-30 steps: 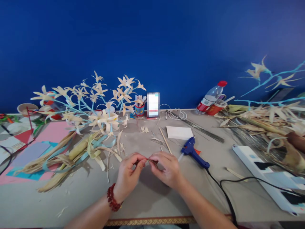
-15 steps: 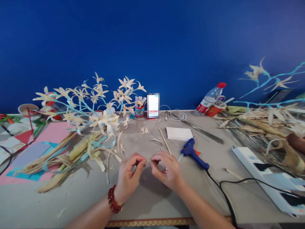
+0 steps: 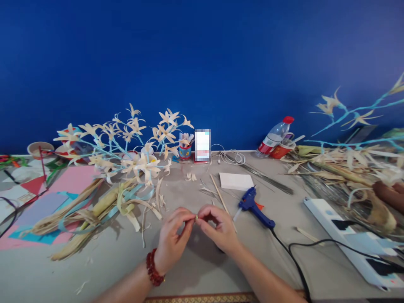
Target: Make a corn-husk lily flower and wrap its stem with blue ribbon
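Just in front of me, my left hand (image 3: 175,237) and my right hand (image 3: 220,229) meet fingertip to fingertip. Both are closed in a pinch around a small pale yellowish piece (image 3: 197,217), too small to name exactly. A red bead bracelet (image 3: 154,268) circles my left wrist. To the right of my hands lies a blue glue gun (image 3: 255,206) with a black cord. A thin pale stick (image 3: 219,190) reaches from behind my right hand towards a white block-like box (image 3: 236,181). Dried husk strips (image 3: 158,195) lie left of my left hand.
Pale husk flowers on blue stems (image 3: 135,130) stand at back left. A phone (image 3: 202,145), pen cup (image 3: 185,151), bottle (image 3: 272,136) and wires (image 3: 268,179) line the back. On the right are a white power strip (image 3: 344,242) and piled husks (image 3: 341,168).
My hands have drawn together, so their fingertips now touch at the small piece. The view has tilted up slightly. Things on the table stay put.
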Motion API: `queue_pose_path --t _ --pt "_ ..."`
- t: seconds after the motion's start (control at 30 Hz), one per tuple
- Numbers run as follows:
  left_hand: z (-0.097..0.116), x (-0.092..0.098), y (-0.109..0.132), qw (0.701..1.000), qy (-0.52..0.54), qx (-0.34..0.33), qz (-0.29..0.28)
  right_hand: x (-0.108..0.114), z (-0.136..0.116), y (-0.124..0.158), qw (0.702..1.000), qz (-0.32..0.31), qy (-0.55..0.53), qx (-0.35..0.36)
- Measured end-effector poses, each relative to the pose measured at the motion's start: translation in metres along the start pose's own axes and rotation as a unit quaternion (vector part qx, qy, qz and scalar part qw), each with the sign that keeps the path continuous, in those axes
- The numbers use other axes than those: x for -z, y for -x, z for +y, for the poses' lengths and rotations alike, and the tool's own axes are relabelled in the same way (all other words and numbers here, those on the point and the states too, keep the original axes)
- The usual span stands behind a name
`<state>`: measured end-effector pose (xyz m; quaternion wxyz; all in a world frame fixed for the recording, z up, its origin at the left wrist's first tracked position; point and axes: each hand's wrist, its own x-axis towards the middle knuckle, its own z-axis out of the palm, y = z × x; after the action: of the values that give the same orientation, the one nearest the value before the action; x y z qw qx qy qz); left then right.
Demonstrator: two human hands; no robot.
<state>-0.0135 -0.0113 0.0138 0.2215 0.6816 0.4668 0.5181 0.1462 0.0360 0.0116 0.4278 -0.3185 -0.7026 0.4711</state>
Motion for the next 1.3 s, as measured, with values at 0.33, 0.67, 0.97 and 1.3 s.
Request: queue_pose_path --t 0.33,0.67,0.97,1.3 --pt "-0.01 0.001 0.007 0.998 -0.032 -0.057 -0.004 -0.005 0.003 0.002 1.0 -0.002 -0.016 -0.016" --pt "-0.015 -0.008 0.005 0.973 0.147 0.178 -0.023 0.008 -0.01 -0.004 0.994 -0.015 0.069 0.085" --pt "-0.012 0.001 -0.002 0.961 0.213 0.163 -0.071 0.014 -0.022 -0.005 0.994 -0.064 0.085 -0.027" --pt "-0.006 0.002 -0.006 0.973 0.124 0.142 -0.131 0.018 -0.015 -0.005 0.986 -0.1 -0.034 -0.129"
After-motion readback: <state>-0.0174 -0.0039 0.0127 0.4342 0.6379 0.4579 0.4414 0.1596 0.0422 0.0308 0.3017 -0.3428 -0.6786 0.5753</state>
